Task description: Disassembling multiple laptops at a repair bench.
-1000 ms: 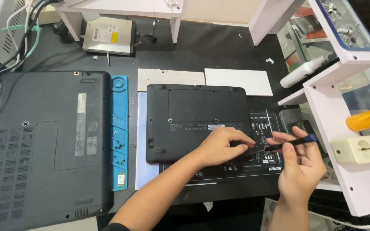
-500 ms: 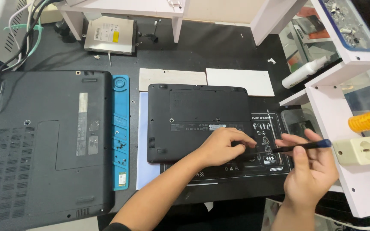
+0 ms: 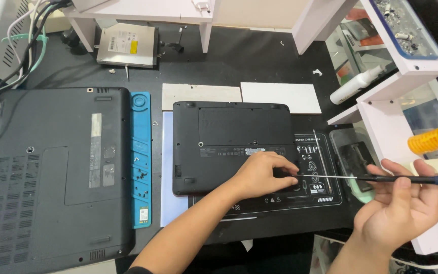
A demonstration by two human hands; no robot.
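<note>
A small black laptop (image 3: pixel 234 137) lies upside down in the middle of the desk. My left hand (image 3: pixel 262 175) rests on its lower right corner, fingers pinched together at the edge. My right hand (image 3: pixel 399 203) holds a thin screwdriver (image 3: pixel 381 177) with a black and blue handle, lying level, its tip pointing left at my left fingertips. Whether the left fingers hold a screw is too small to tell.
A larger black laptop (image 3: pixel 51 177) lies upside down at the left, beside a blue tray (image 3: pixel 140 157) with several small screws. An optical drive (image 3: pixel 126 45) sits at the back. White shelves (image 3: pixel 406 101) with a bottle, tape roll and power strip stand at the right.
My right hand has drawn back to the right and risen, turning the screwdriver level. My left hand has stayed on the small laptop's corner.
</note>
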